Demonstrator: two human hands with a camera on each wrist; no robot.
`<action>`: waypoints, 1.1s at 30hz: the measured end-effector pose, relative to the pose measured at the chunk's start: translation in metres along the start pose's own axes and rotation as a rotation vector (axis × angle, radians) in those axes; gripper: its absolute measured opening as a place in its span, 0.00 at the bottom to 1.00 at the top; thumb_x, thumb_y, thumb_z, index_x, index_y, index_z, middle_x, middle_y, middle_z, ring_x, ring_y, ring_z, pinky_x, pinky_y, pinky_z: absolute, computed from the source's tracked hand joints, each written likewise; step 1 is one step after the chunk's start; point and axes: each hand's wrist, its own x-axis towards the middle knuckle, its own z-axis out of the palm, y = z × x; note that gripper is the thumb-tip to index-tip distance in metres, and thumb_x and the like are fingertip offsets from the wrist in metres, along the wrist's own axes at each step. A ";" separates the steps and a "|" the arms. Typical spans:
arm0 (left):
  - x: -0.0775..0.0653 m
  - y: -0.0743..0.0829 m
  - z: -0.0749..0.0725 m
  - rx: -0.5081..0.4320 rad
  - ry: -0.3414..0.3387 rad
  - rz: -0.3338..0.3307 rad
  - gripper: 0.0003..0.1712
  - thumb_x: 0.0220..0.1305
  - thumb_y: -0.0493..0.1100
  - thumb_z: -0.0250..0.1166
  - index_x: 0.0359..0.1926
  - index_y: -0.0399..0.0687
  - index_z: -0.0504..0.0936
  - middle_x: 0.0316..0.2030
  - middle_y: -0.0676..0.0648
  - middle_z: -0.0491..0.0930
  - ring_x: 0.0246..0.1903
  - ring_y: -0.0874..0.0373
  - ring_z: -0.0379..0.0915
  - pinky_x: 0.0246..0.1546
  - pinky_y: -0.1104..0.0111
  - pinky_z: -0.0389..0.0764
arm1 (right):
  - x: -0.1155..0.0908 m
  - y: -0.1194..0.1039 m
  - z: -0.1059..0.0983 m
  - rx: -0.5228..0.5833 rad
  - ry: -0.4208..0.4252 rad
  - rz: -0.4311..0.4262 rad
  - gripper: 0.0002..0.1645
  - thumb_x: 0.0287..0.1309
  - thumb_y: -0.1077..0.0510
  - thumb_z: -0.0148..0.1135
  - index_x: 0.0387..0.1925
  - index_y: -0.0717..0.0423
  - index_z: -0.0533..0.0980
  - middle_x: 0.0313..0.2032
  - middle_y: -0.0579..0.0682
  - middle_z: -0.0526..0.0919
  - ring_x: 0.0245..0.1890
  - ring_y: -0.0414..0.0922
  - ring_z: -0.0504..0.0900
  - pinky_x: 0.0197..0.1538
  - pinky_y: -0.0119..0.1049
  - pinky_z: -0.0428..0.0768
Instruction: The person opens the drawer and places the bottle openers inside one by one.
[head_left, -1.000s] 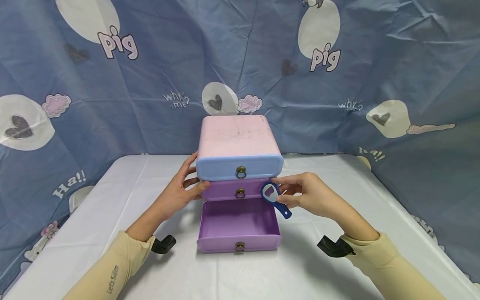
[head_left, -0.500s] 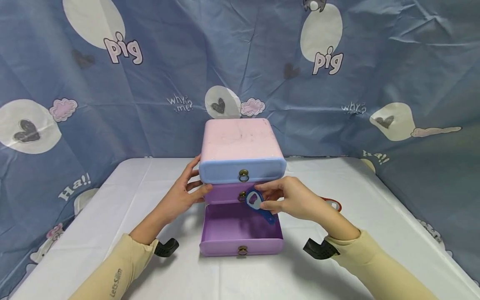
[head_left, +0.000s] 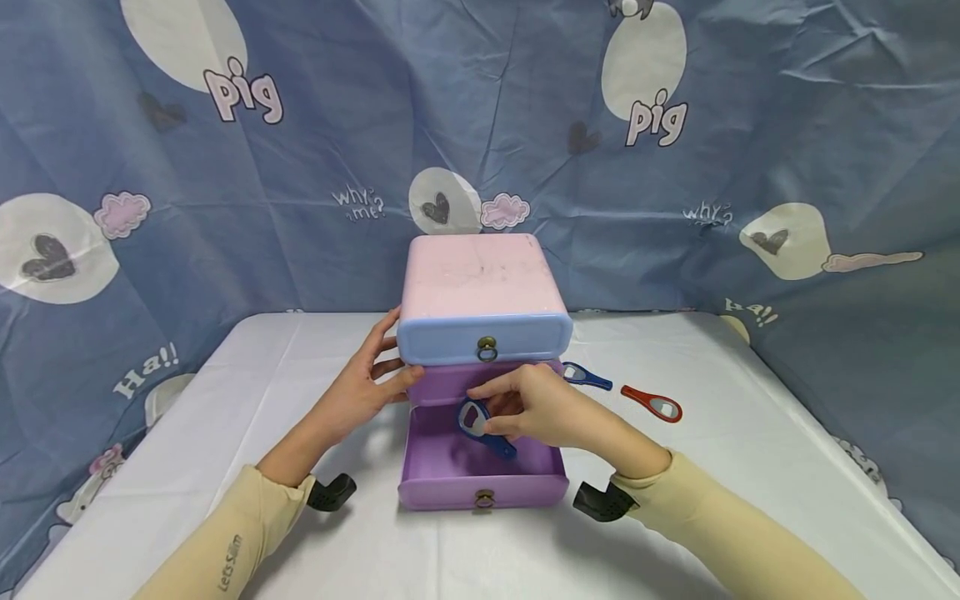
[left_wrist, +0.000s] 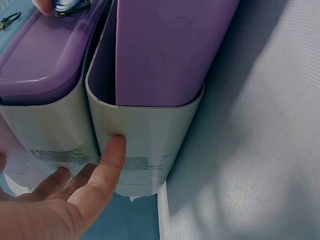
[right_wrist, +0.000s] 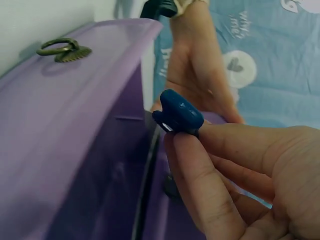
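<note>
A small drawer cabinet (head_left: 480, 275) with a pink top stands mid-table, its blue top drawer and purple middle drawer closed. The purple bottom drawer (head_left: 483, 492) is pulled out. Over that drawer, my right hand (head_left: 543, 408) pinches a blue bottle opener (head_left: 474, 418) between thumb and fingers, its handle slanting down to the right. In the right wrist view, the bottle opener (right_wrist: 182, 111) sits at the fingertips. My left hand (head_left: 356, 387) rests with spread, fairly straight fingers against the cabinet's left side; the left wrist view shows the fingers (left_wrist: 102, 177) touching its pale casing (left_wrist: 145, 130).
On the white tablecloth (head_left: 675, 500) right of the cabinet lie another blue bottle opener (head_left: 588, 377) and a red bottle opener (head_left: 652, 403). A blue printed curtain (head_left: 315, 150) hangs behind the table. Brass ring pulls (head_left: 486, 348) stick out from the drawer fronts.
My right hand has carried the blue bottle opener left and down, from beside the middle drawer to over the open bottom drawer. The two other openers have come into view. My left hand keeps its place.
</note>
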 end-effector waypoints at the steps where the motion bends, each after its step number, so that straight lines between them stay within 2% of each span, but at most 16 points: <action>1: 0.000 0.000 0.000 -0.001 0.000 0.002 0.53 0.77 0.47 0.68 0.85 0.84 0.44 0.81 0.36 0.53 0.78 0.30 0.60 0.58 0.44 0.87 | 0.002 0.000 0.003 -0.015 -0.005 -0.005 0.24 0.67 0.62 0.74 0.63 0.59 0.84 0.38 0.51 0.93 0.29 0.35 0.89 0.37 0.29 0.88; 10: 0.000 0.000 0.000 -0.003 0.000 0.004 0.52 0.78 0.46 0.68 0.85 0.84 0.45 0.81 0.35 0.53 0.78 0.30 0.61 0.58 0.44 0.86 | 0.019 -0.003 0.020 -0.081 -0.040 0.003 0.24 0.64 0.63 0.77 0.61 0.61 0.86 0.33 0.47 0.92 0.27 0.32 0.85 0.35 0.26 0.85; 15: 0.000 0.001 0.000 0.004 0.001 0.003 0.52 0.78 0.47 0.68 0.85 0.85 0.45 0.81 0.36 0.53 0.78 0.30 0.61 0.59 0.43 0.86 | 0.026 -0.007 0.027 -0.167 -0.071 -0.037 0.24 0.62 0.64 0.78 0.59 0.63 0.86 0.30 0.46 0.91 0.24 0.30 0.83 0.35 0.22 0.82; 21: 0.000 0.001 0.000 0.013 0.004 0.003 0.52 0.78 0.48 0.68 0.85 0.86 0.45 0.81 0.36 0.53 0.78 0.31 0.61 0.58 0.44 0.86 | 0.032 -0.009 0.034 -0.209 -0.103 -0.073 0.23 0.61 0.66 0.78 0.58 0.64 0.87 0.27 0.45 0.89 0.19 0.32 0.81 0.32 0.23 0.81; 28: 0.000 0.000 0.000 0.013 0.009 0.009 0.52 0.78 0.47 0.68 0.85 0.85 0.45 0.80 0.36 0.55 0.78 0.30 0.61 0.57 0.44 0.87 | 0.038 -0.014 0.040 -0.269 -0.138 -0.088 0.23 0.59 0.66 0.79 0.56 0.64 0.87 0.24 0.44 0.86 0.18 0.30 0.79 0.31 0.22 0.77; 33: 0.000 -0.001 0.000 0.008 0.009 0.008 0.52 0.77 0.47 0.69 0.85 0.84 0.45 0.80 0.36 0.55 0.78 0.30 0.62 0.57 0.45 0.87 | 0.040 -0.016 0.046 -0.334 -0.149 -0.080 0.22 0.59 0.63 0.80 0.56 0.62 0.88 0.22 0.41 0.83 0.19 0.28 0.75 0.34 0.23 0.74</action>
